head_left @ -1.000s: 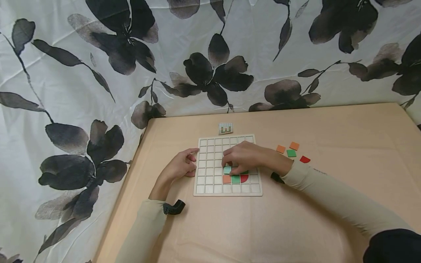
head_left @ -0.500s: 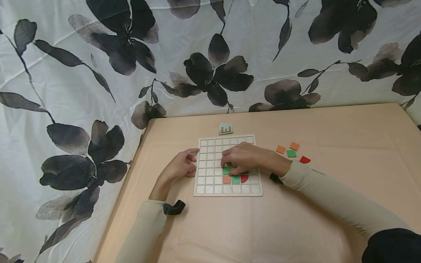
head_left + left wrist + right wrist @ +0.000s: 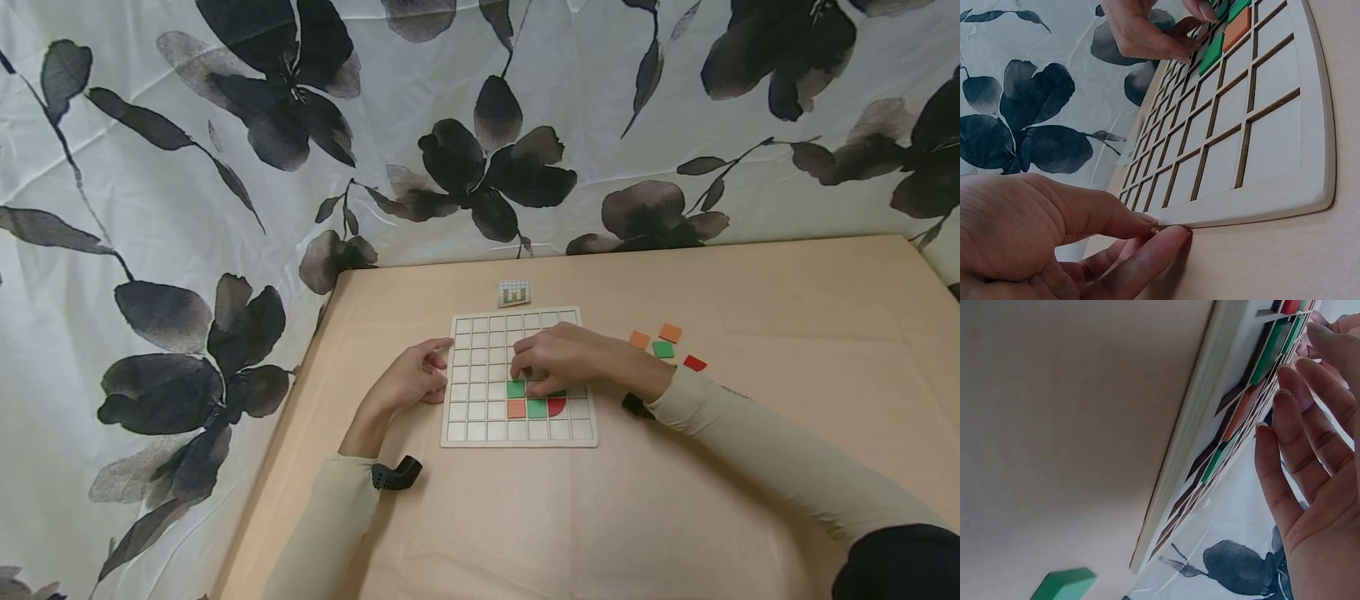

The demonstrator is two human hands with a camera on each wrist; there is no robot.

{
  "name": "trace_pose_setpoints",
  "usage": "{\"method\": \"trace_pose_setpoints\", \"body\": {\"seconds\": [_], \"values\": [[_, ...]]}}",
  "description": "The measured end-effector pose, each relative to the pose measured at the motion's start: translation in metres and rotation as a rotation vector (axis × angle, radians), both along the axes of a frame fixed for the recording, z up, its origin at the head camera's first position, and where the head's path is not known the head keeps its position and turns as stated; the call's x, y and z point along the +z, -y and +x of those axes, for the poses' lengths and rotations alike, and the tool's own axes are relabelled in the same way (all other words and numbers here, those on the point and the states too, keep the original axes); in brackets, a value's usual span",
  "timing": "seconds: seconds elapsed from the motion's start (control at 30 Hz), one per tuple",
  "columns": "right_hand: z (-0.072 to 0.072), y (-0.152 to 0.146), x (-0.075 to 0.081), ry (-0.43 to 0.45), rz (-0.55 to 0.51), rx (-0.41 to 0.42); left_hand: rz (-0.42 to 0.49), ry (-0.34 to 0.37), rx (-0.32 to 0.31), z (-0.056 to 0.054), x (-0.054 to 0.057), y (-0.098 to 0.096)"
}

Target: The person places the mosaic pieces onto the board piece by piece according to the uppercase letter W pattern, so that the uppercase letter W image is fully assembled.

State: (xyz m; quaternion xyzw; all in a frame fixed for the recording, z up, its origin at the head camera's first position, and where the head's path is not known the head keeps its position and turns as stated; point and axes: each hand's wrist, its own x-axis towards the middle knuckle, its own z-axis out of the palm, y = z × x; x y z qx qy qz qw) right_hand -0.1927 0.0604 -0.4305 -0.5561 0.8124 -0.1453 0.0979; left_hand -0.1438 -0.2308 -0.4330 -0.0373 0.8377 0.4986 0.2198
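Note:
My left hand (image 3: 408,375) pinches the left edge of a pale grid board (image 3: 477,392) between thumb and finger, as the left wrist view shows. Over the middle of the board is my right hand (image 3: 558,354), its fingers bent loosely and apart, with nothing seen between them. Just by its fingertips a green square tile (image 3: 516,389) lies in a cell. Below that lie an orange tile (image 3: 517,408), another green tile (image 3: 537,408) and a red rounded tile (image 3: 556,407). My right hand partly hides a green tile (image 3: 558,393) and other cells.
Right of the board lie loose pieces: two orange tiles (image 3: 671,333), a green tile (image 3: 663,349) and a red rounded tile (image 3: 695,363). A small card with a grid pattern (image 3: 513,292) sits behind the board. Floral cloth (image 3: 420,50) hangs beyond the table (image 3: 787,333).
The tile at my right fingertips, pale with glare a second ago, now shows green and lies flat in its cell. My right hand has shifted slightly right; the left hand stays put.

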Motion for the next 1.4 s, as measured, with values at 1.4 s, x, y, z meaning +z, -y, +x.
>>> {"method": "trace_pose_setpoints", "body": {"seconds": [1.4], "values": [[-0.013, -0.11, 0.015, 0.12, 0.032, -0.3, -0.011, -0.004, 0.006, -0.002, -0.001, -0.001]]}}
